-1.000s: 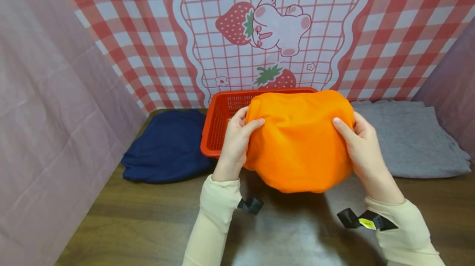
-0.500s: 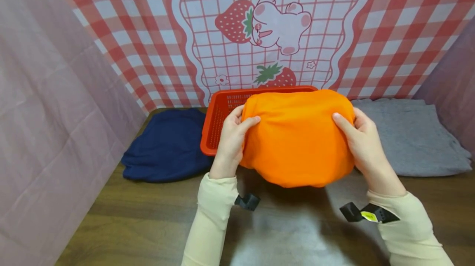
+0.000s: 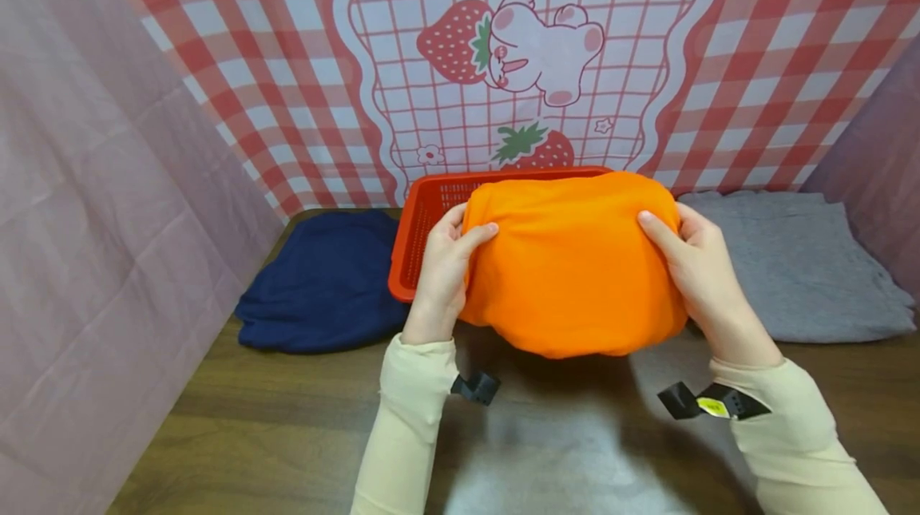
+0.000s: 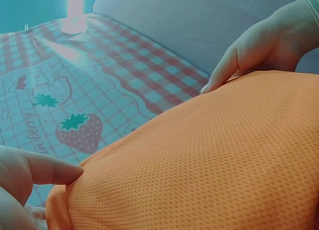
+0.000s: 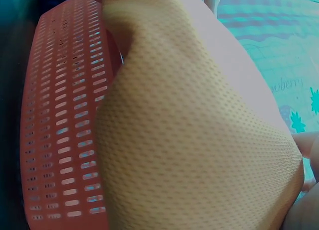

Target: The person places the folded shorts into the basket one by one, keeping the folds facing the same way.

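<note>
Both hands hold up a folded orange mesh-knit cloth (image 3: 568, 267) in front of a red plastic basket (image 3: 417, 243). My left hand (image 3: 442, 267) pinches its left edge, thumb on the near face and fingers behind. At the opposite edge my right hand (image 3: 697, 275) grips it the same way. In the left wrist view the small-holed weave of the orange cloth (image 4: 199, 155) fills the lower part. From the right wrist, the basket's slotted wall (image 5: 62, 125) shows beside the hanging cloth. Much of the basket's inside is hidden behind the cloth.
A folded navy cloth (image 3: 323, 283) lies on the wooden table (image 3: 287, 419) left of the basket. On the right lies a folded grey cloth (image 3: 812, 267). A checked strawberry-print curtain (image 3: 532, 60) hangs right behind the basket, with a pinkish drape (image 3: 108, 219) at the left.
Both hands have shifted the orange cloth slightly left and up in the head view. Its front face looks smoother, and its lower edge sits a little higher. The grip stays the same.
</note>
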A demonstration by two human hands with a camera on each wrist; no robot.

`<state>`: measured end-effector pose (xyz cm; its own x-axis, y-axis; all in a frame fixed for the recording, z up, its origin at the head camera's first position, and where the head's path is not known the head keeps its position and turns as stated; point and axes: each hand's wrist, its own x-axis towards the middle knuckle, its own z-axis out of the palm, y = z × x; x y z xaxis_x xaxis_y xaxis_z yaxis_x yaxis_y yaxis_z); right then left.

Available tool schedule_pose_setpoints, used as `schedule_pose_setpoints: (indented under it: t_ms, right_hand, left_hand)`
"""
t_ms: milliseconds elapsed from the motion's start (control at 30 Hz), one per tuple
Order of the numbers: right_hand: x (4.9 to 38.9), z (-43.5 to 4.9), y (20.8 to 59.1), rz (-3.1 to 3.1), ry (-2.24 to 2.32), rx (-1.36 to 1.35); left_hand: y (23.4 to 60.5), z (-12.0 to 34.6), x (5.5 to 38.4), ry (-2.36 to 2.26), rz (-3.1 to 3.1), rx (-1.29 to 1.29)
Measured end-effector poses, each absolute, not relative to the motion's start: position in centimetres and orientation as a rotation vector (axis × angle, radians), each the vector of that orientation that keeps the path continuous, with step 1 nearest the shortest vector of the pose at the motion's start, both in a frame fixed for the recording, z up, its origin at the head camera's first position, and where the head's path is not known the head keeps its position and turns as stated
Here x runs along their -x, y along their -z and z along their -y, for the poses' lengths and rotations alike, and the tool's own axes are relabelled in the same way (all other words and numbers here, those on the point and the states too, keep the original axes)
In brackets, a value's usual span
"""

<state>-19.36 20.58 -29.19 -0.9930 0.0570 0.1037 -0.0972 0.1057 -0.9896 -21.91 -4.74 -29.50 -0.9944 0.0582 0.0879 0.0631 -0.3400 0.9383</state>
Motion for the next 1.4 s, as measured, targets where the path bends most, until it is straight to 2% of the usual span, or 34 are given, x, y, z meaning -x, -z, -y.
schedule_pose_setpoints:
  t_ms: [333,667,1400]
  right_hand:
    - [19.5,-20.6,29.0,2.279,-2.045,-0.042]
    - [19.8,-20.5,28.5,2.460,-1.808,-0.029]
    - [20.8,-20.1,27.9,2.533,-1.687,-0.069]
  left_hand:
    - [29.7,4.8,21.9,2.581,1.814,0.138]
    - [29.9,5.1,22.3,2.573,1.859,0.139]
    - [29.8,6.0,23.1,2.499,2.017,0.058]
